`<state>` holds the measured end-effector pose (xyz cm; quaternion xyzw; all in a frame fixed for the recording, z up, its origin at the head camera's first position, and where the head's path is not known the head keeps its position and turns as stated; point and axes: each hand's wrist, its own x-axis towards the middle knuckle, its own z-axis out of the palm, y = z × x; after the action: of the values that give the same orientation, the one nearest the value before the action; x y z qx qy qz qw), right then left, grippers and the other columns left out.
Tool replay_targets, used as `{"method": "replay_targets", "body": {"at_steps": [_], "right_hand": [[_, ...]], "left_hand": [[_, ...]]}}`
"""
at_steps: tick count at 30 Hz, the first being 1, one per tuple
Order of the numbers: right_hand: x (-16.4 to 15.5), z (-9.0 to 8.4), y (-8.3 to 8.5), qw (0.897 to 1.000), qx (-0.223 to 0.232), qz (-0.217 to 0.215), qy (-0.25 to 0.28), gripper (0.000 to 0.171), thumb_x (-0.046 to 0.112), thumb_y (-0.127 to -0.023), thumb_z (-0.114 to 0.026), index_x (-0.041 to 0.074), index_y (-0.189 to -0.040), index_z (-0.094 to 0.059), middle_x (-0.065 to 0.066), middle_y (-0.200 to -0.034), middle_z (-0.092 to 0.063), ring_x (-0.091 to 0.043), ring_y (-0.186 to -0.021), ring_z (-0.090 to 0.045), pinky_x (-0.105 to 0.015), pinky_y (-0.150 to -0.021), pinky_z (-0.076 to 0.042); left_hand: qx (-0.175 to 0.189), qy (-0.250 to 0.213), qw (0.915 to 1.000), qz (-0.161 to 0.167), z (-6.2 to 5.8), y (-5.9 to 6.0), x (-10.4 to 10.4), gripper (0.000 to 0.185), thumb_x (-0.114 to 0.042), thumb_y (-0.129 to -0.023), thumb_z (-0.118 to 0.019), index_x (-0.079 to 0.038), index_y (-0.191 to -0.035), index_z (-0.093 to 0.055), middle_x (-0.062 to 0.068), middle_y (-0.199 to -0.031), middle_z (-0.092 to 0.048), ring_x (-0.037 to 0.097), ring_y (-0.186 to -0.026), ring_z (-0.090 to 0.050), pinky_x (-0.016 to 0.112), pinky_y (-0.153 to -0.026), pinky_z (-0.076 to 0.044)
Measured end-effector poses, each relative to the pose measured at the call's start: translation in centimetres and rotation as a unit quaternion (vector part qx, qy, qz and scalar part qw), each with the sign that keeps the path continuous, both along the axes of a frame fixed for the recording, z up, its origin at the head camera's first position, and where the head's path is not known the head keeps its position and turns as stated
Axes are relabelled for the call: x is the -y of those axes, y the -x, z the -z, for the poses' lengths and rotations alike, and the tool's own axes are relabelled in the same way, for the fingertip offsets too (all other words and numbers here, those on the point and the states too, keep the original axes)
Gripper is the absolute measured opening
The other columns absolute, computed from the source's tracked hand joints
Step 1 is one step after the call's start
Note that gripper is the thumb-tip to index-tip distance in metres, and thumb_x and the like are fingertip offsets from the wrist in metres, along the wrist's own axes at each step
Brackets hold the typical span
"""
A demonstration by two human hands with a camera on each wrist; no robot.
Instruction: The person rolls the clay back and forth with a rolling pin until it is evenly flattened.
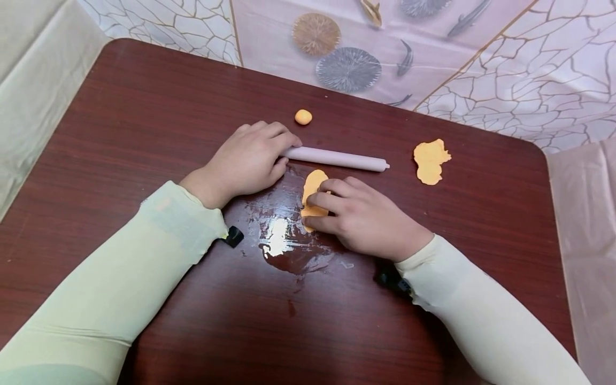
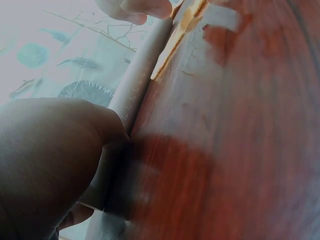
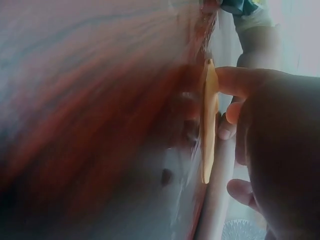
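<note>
A pale lilac rolling pin (image 1: 337, 158) lies across the table, with a ruler scale printed along it in the left wrist view. My left hand (image 1: 245, 160) grips its left end, thumb on the near side and fingers over the top. To the right, my right hand (image 1: 368, 216) reaches over a flattened piece of orange dough (image 1: 314, 187) on the wet patch of table. The right thumb (image 3: 232, 80) touches the dough's edge, while other fingers lie over its right side in the head view and partly hide it.
A small orange dough ball (image 1: 303, 117) sits behind the pin. Another flat, ragged piece of dough (image 1: 430, 161) lies at the right. Water glistens on the dark wooden table (image 1: 231, 331) between the hands. Patterned cloth (image 1: 553, 69) hangs behind the table's far edge.
</note>
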<state>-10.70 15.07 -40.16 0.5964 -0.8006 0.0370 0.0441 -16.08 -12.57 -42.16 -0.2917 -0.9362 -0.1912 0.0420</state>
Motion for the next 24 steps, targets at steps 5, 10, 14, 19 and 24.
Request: {"method": "replay_targets", "body": {"at_steps": [5,10,14,19,24], "right_hand": [[-0.34,-0.01,0.15,1.000,0.018,0.002,0.018,0.024,0.024,-0.105,-0.063,0.031,-0.121,-0.079,-0.002,-0.130,-0.066,-0.031,-0.127,-0.056,-0.050,-0.106,-0.046],[-0.23,-0.21,0.37,0.996,0.073,0.002,0.050,0.035,0.012,-0.099,-0.064,0.034,-0.123,-0.078,-0.003,-0.138,-0.063,-0.030,-0.132,-0.054,-0.046,-0.118,-0.039],[-0.03,-0.25,0.05,0.998,0.052,-0.014,0.017,0.040,0.011,-0.100,-0.064,0.037,-0.127,-0.076,-0.002,-0.142,-0.062,-0.030,-0.134,-0.052,-0.048,-0.114,-0.043],[-0.15,-0.63,-0.09,0.999,0.008,-0.027,-0.030,0.036,0.015,-0.103,-0.061,0.032,-0.131,-0.074,-0.001,-0.146,-0.060,-0.030,-0.137,-0.050,-0.051,-0.109,-0.043],[-0.30,-0.87,0.13,0.996,-0.039,-0.064,-0.048,0.036,0.017,-0.104,-0.054,0.026,-0.132,-0.073,-0.004,-0.145,-0.060,-0.033,-0.136,-0.051,-0.051,-0.105,-0.044]], "left_hand": [[0.001,-0.002,1.0000,0.001,-0.05,-0.04,-0.03,0.032,-0.023,-0.100,-0.061,-0.021,-0.132,-0.066,0.002,-0.129,-0.064,0.028,-0.109,-0.059,0.051,-0.093,-0.047],[0.006,-0.002,1.0000,0.001,-0.01,-0.08,0.20,0.033,-0.023,-0.101,-0.060,-0.020,-0.133,-0.066,0.002,-0.131,-0.064,0.029,-0.112,-0.059,0.052,-0.095,-0.046],[0.006,-0.001,1.0000,0.001,-0.04,-0.03,0.28,0.033,-0.024,-0.101,-0.060,-0.020,-0.133,-0.066,0.002,-0.131,-0.064,0.029,-0.112,-0.059,0.051,-0.096,-0.046],[0.005,-0.002,1.0000,0.003,-0.05,0.12,0.08,0.033,-0.024,-0.101,-0.060,-0.021,-0.133,-0.066,0.002,-0.131,-0.064,0.028,-0.112,-0.059,0.051,-0.096,-0.046],[0.008,0.000,1.0000,0.000,-0.01,0.08,0.00,0.034,-0.024,-0.101,-0.060,-0.021,-0.134,-0.066,0.002,-0.131,-0.064,0.028,-0.112,-0.060,0.051,-0.095,-0.046]]}}
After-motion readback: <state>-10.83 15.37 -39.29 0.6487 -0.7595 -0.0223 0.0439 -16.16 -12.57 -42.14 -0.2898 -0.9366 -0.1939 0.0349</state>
